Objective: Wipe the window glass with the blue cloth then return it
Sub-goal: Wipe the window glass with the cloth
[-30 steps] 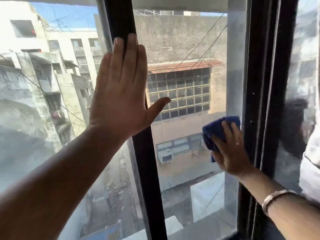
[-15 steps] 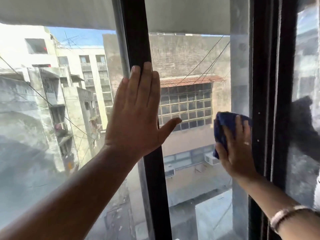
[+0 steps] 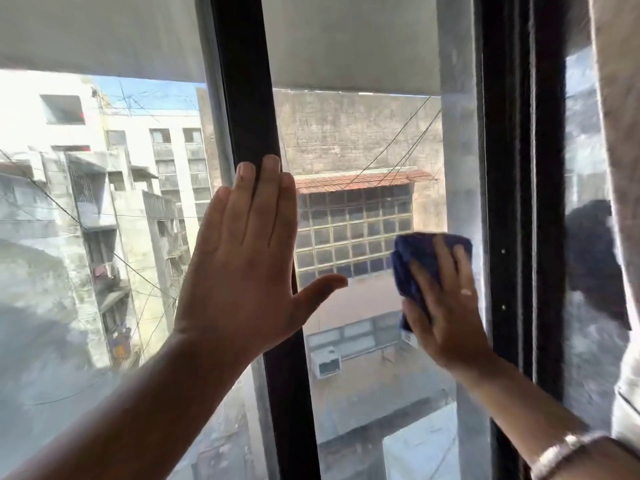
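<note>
Two hands up: left hand [image 3: 242, 268] flat, open, braced on black vertical frame bar [image 3: 249, 98]; right hand [image 3: 446, 306] pressing bunched blue cloth [image 3: 415, 258] on clear window glass [image 3: 363, 133] at 3 o'clock. Palm-only hold, could slip off and drop.

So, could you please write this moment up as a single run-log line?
phase: wiping | right hand: presses blue cloth on window glass | left hand: flat, open on black frame bar | cloth return: not done

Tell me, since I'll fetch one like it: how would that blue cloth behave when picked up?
The cloth is bunched in folds under the right hand, so it is probably soft and floppy. One flat palm pins it to the glass, so it is likely light and not slippery.
</note>
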A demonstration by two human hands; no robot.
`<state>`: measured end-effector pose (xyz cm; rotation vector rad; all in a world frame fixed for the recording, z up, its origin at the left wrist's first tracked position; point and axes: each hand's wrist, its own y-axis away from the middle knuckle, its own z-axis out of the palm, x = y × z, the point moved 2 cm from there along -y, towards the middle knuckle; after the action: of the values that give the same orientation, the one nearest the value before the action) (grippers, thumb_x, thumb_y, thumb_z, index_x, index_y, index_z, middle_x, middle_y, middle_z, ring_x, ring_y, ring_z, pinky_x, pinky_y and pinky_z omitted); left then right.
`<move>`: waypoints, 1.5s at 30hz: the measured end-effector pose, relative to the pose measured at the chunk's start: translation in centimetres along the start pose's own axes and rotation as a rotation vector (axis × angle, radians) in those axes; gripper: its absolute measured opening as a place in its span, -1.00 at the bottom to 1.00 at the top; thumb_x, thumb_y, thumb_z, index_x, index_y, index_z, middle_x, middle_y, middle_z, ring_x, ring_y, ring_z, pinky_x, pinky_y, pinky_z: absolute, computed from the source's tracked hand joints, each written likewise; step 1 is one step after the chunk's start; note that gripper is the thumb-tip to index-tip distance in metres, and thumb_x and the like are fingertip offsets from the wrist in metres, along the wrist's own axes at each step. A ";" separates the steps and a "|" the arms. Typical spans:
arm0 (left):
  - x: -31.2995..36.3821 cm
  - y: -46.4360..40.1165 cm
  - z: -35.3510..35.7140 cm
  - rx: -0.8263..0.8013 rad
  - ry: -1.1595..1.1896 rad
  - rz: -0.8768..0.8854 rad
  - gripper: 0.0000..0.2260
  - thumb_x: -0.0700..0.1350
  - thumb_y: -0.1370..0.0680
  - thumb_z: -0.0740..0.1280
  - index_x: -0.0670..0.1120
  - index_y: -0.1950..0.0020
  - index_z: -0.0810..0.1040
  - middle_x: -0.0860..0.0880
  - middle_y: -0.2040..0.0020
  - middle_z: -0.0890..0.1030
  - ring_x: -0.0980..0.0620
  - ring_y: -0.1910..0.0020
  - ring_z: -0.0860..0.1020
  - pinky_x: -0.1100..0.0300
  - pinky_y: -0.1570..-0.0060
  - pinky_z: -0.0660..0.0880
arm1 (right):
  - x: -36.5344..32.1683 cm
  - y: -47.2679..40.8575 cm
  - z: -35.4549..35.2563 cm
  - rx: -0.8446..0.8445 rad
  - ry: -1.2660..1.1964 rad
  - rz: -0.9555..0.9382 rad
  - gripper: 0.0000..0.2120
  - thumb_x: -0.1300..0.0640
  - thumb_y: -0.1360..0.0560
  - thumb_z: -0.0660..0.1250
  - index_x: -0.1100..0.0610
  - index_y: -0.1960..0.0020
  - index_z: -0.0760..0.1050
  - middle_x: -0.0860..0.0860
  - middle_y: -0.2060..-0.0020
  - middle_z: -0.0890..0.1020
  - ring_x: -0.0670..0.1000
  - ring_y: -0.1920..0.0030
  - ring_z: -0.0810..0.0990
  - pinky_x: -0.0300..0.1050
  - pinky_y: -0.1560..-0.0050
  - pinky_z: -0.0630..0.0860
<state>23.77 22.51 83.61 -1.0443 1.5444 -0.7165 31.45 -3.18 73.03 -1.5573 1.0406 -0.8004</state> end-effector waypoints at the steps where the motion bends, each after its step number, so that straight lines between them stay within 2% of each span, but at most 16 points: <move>1: 0.0 -0.1 0.0 -0.002 -0.002 -0.004 -0.05 0.48 -0.59 -0.12 -0.30 -0.64 0.05 -0.31 -0.65 0.07 -0.32 -0.64 0.07 -0.12 -0.59 -0.07 | 0.4 -2.7 -0.4 0.049 -0.021 0.120 -0.48 -0.07 -0.60 0.11 0.03 -0.53 0.28 0.20 -0.58 0.10 0.36 -0.53 0.08 0.41 -0.41 0.26; 5: 0.0 0.0 -0.1 -0.006 -0.007 0.000 -0.05 0.48 -0.60 -0.13 -0.31 -0.63 0.05 -0.33 -0.64 0.09 -0.33 -0.63 0.08 -0.15 -0.59 -0.02 | -5.1 -10.9 0.2 0.241 0.011 0.232 -0.50 -0.01 -0.61 0.13 0.05 -0.53 0.31 0.24 -0.54 0.23 0.35 -0.53 0.16 0.35 -0.46 0.21; 11: -0.1 -0.1 -0.3 -0.036 -0.026 0.007 -0.04 0.47 -0.59 -0.20 -0.32 -0.63 0.07 -0.34 -0.63 0.11 -0.35 -0.62 0.12 -0.20 -0.57 0.07 | -7.9 -2.2 2.1 0.026 0.046 -0.295 -0.49 -0.07 -0.59 0.18 -0.10 -0.53 0.25 0.10 -0.57 0.22 0.22 -0.58 0.11 0.25 -0.56 0.09; 15: 0.1 0.0 -0.3 -0.037 -0.007 -0.012 -0.03 0.49 -0.58 -0.16 -0.31 -0.64 0.06 -0.32 -0.65 0.08 -0.32 -0.64 0.07 -0.16 -0.58 0.00 | -1.2 -5.2 -1.0 0.067 -0.005 0.129 -0.44 -0.04 -0.54 0.13 0.01 -0.53 0.30 0.23 -0.54 0.22 0.34 -0.53 0.14 0.34 -0.38 0.34; 18: 0.1 0.0 -0.3 -0.022 0.000 -0.003 -0.04 0.49 -0.59 -0.15 -0.32 -0.63 0.07 -0.32 -0.64 0.09 -0.33 -0.63 0.09 -0.17 -0.59 0.02 | -3.4 -12.3 -1.5 0.207 -0.017 0.318 -0.43 0.03 -0.52 0.14 0.02 -0.53 0.31 0.21 -0.54 0.23 0.33 -0.52 0.15 0.30 -0.45 0.24; 21: -0.2 0.1 -0.2 -0.010 0.000 0.016 -0.03 0.49 -0.59 -0.16 -0.32 -0.62 0.07 -0.34 -0.63 0.10 -0.34 -0.62 0.11 -0.16 -0.58 0.01 | -9.3 -13.5 0.5 0.281 0.018 0.046 -0.48 0.04 -0.53 0.16 -0.03 -0.50 0.35 0.18 -0.53 0.31 0.30 -0.52 0.21 0.27 -0.48 0.22; 25: -0.3 -0.1 -0.1 -0.016 -0.028 0.025 -0.02 0.49 -0.58 -0.16 -0.33 -0.62 0.08 -0.36 -0.62 0.13 -0.37 -0.61 0.13 -0.19 -0.57 0.05 | -7.4 -5.5 1.3 0.037 0.040 -0.323 -0.52 -0.03 -0.58 0.19 -0.10 -0.49 0.31 0.13 -0.54 0.28 0.24 -0.54 0.16 0.23 -0.54 0.12; 27: -0.2 -0.2 -0.1 -0.014 -0.015 0.011 -0.01 0.51 -0.57 -0.16 -0.33 -0.62 0.05 -0.35 -0.63 0.10 -0.35 -0.62 0.10 -0.13 -0.58 -0.03 | -1.6 -3.5 0.0 -0.007 0.070 -0.178 -0.49 -0.07 -0.55 0.15 -0.08 -0.50 0.31 0.21 -0.53 0.26 0.31 -0.51 0.16 0.29 -0.49 0.20; 29: -0.1 -0.2 -0.1 -0.009 -0.013 0.002 0.00 0.52 -0.56 -0.15 -0.32 -0.63 0.04 -0.33 -0.64 0.08 -0.34 -0.62 0.09 -0.11 -0.58 -0.06 | 2.6 -3.9 -1.5 0.047 0.028 0.176 -0.44 -0.11 -0.55 0.07 0.01 -0.52 0.30 0.29 -0.53 0.22 0.39 -0.50 0.14 0.37 -0.43 0.23; 31: -0.2 -0.2 -0.1 0.000 -0.006 0.004 -0.01 0.51 -0.57 -0.15 -0.31 -0.63 0.03 -0.33 -0.64 0.08 -0.34 -0.63 0.08 -0.13 -0.59 -0.04 | 0.5 -4.2 -0.4 0.140 -0.011 0.372 -0.42 -0.09 -0.57 0.05 0.09 -0.53 0.31 0.31 -0.53 0.19 0.42 -0.50 0.12 0.37 -0.46 0.18; 32: -0.2 -0.1 -0.1 0.003 0.005 0.003 -0.02 0.51 -0.57 -0.15 -0.31 -0.63 0.03 -0.33 -0.65 0.07 -0.34 -0.63 0.08 -0.14 -0.59 -0.03 | -2.4 -3.5 0.8 0.165 -0.006 0.329 -0.44 -0.07 -0.57 0.07 0.05 -0.54 0.28 0.28 -0.55 0.18 0.38 -0.53 0.10 0.34 -0.50 0.14; 35: -0.2 0.0 -0.1 0.007 0.000 0.014 -0.04 0.48 -0.58 -0.19 -0.32 -0.63 0.04 -0.34 -0.64 0.08 -0.36 -0.62 0.09 -0.20 -0.58 0.05 | -9.6 1.2 4.1 0.029 0.047 -0.269 -0.44 -0.02 -0.55 0.20 -0.15 -0.54 0.21 0.09 -0.58 0.19 0.22 -0.58 0.09 0.23 -0.58 0.01; 37: -0.2 0.0 -0.2 -0.001 0.001 0.012 -0.04 0.48 -0.58 -0.21 -0.32 -0.62 0.03 -0.35 -0.64 0.07 -0.36 -0.62 0.09 -0.21 -0.58 0.05 | -6.8 2.7 3.3 -0.053 0.061 -0.472 -0.50 -0.03 -0.58 0.18 -0.19 -0.51 0.24 0.04 -0.57 0.18 0.20 -0.55 0.14 0.20 -0.58 0.03; 39: -0.2 0.0 -0.4 -0.001 0.015 0.001 -0.02 0.50 -0.58 -0.19 -0.33 -0.62 0.03 -0.35 -0.64 0.07 -0.35 -0.63 0.08 -0.19 -0.59 0.04 | -1.0 2.7 1.7 -0.052 0.070 -0.284 -0.55 -0.06 -0.63 0.08 -0.13 -0.52 0.26 0.12 -0.56 0.17 0.27 -0.52 0.14 0.26 -0.54 0.12; 42: -0.1 -0.1 -0.4 -0.015 0.014 -0.003 0.00 0.52 -0.56 -0.18 -0.33 -0.62 0.02 -0.35 -0.64 0.07 -0.35 -0.62 0.08 -0.20 -0.57 0.07 | 3.8 2.8 -0.1 0.065 0.004 0.299 -0.47 -0.06 -0.60 0.04 0.08 -0.53 0.28 0.29 -0.56 0.12 0.41 -0.52 0.05 0.42 -0.46 0.13; 45: -0.1 -0.2 -0.4 -0.025 0.021 0.001 0.00 0.52 -0.56 -0.18 -0.33 -0.61 0.00 -0.35 -0.64 0.06 -0.36 -0.61 0.08 -0.22 -0.56 0.08 | -3.6 5.6 3.2 0.145 -0.024 0.335 -0.49 -0.01 -0.61 0.06 0.01 -0.55 0.23 0.26 -0.57 0.11 0.38 -0.56 0.00 0.37 -0.53 0.06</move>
<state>23.39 22.43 83.93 -1.0578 1.5758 -0.7110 31.68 0.98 66.88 -1.2253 1.1614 -0.6081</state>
